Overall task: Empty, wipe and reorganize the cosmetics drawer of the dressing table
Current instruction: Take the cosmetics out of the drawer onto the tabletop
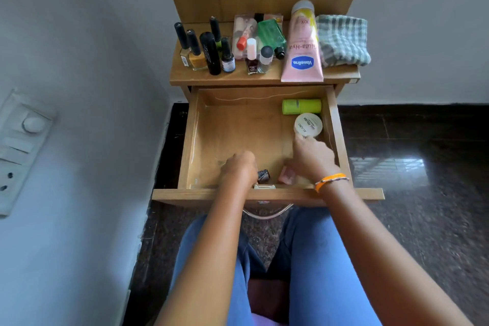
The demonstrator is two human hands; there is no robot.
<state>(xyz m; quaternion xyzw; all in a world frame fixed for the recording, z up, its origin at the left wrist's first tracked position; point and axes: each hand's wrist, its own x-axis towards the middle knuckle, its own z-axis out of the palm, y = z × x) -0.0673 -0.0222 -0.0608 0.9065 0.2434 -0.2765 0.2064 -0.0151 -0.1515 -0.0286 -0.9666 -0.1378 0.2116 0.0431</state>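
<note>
right hand (313, 159) touches round white jar (308, 125).

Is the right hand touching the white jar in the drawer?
Touching. The head view shows the right hand's fingertips meeting the near edge of the white jar, with no gap.

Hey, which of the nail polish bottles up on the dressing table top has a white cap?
The dark red nail polish bottle near the front edge, just left of the clear bottle with the black cap. Every other polish bottle there has a black cap.
</note>
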